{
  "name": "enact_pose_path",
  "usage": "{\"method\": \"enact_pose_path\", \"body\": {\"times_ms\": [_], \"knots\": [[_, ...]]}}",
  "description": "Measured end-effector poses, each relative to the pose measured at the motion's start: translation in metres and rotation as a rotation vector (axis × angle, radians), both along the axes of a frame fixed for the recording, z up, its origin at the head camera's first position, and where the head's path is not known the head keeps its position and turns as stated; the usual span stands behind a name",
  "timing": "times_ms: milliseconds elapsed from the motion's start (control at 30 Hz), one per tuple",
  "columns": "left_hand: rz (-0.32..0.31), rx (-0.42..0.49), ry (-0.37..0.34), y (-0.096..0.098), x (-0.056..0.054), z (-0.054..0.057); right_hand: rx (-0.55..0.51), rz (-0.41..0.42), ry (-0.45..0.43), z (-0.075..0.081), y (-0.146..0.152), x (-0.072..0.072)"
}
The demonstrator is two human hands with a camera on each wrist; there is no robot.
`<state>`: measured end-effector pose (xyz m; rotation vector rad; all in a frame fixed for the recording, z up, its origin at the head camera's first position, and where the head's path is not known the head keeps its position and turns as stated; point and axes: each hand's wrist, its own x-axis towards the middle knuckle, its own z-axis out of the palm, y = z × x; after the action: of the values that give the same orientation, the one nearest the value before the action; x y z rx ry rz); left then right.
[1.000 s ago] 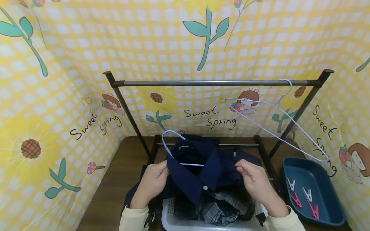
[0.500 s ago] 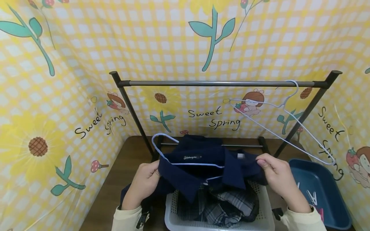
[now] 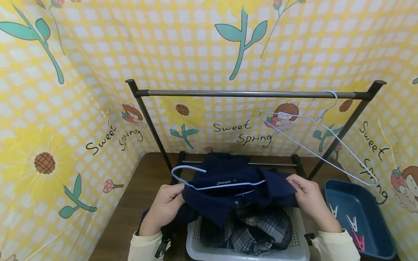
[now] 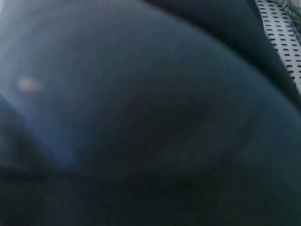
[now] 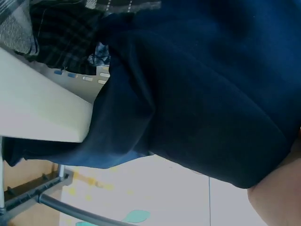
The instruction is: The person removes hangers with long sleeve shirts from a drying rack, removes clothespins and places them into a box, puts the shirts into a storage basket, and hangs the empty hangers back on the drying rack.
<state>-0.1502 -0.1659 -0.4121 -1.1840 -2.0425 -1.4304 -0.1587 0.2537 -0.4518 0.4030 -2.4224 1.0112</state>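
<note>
A navy collared shirt is stretched between my two hands above the basket, its neck label showing. A light-blue hanger lies partly inside the collar, with its hook sticking out at the left. My left hand pinches the shirt at the left side of the collar, close to the base of the hook. My right hand grips the cloth near the right shoulder. Dark cloth fills most of the left wrist view. The right wrist view shows the shirt's draped fabric; the hanger's right arm is hidden.
Below the shirt, a grey basket contains plaid clothing. Behind stands a rack with a metal rail, from which a second hanger hangs at the right. A blue tray at the right has white and pink clips.
My right hand has moved right, spreading the shirt wider and showing more of the hanger bar in the collar. The hook has tipped lower over the last half second.
</note>
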Motion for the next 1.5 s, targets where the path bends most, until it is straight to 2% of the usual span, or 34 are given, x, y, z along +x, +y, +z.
{"method": "enact_pose_path", "body": {"times_ms": [100,200,300,400,467,533,633,767,867,933,1033,1133,1233,1300,1367,1433,1500], "knots": [[-0.007,-0.008,-0.067,-0.002,0.003,0.002,0.031,-0.003,-0.036,0.002,0.000,0.000],[-0.011,0.016,-0.116,-0.003,0.005,0.005,0.093,-0.003,-0.006,0.003,0.000,0.000],[-0.059,0.085,-0.158,-0.001,0.005,0.008,0.129,0.004,0.020,0.004,0.001,-0.001],[-0.086,0.117,-0.173,0.000,0.005,0.009,0.136,0.017,0.043,0.005,0.002,-0.001],[-0.068,0.116,-0.136,0.002,0.004,0.008,0.148,0.032,0.063,0.004,0.002,-0.001],[-0.017,0.117,-0.067,0.004,0.003,0.006,0.158,0.047,0.066,0.003,0.000,-0.003],[0.039,0.167,0.012,0.009,0.000,0.003,0.178,0.096,0.025,0.001,-0.005,-0.006],[0.056,0.253,0.032,0.014,-0.004,0.001,0.221,0.189,-0.071,-0.003,-0.017,-0.009],[0.060,0.261,0.024,0.015,-0.005,0.002,0.251,0.216,-0.117,-0.003,-0.023,-0.009],[0.069,0.231,0.018,0.014,-0.005,0.002,0.231,0.192,-0.161,0.001,-0.023,-0.006],[0.080,0.185,0.001,0.012,-0.005,0.002,0.155,0.113,-0.184,0.012,-0.020,0.000],[0.101,0.156,-0.020,0.013,-0.005,0.001,0.030,0.023,-0.131,0.027,-0.021,0.009],[0.144,0.130,-0.030,0.019,-0.005,-0.002,-0.089,-0.007,-0.019,0.042,-0.032,0.020],[0.174,0.103,-0.019,0.026,-0.005,-0.004,-0.152,0.043,0.066,0.049,-0.046,0.026],[0.201,0.064,0.004,0.034,-0.005,-0.006,-0.186,0.135,0.119,0.053,-0.062,0.031],[0.197,0.019,0.024,0.044,-0.004,-0.007,-0.197,0.247,0.127,0.054,-0.079,0.034],[0.176,-0.022,0.044,0.053,-0.003,-0.007,-0.165,0.318,0.101,0.053,-0.094,0.037]]}}
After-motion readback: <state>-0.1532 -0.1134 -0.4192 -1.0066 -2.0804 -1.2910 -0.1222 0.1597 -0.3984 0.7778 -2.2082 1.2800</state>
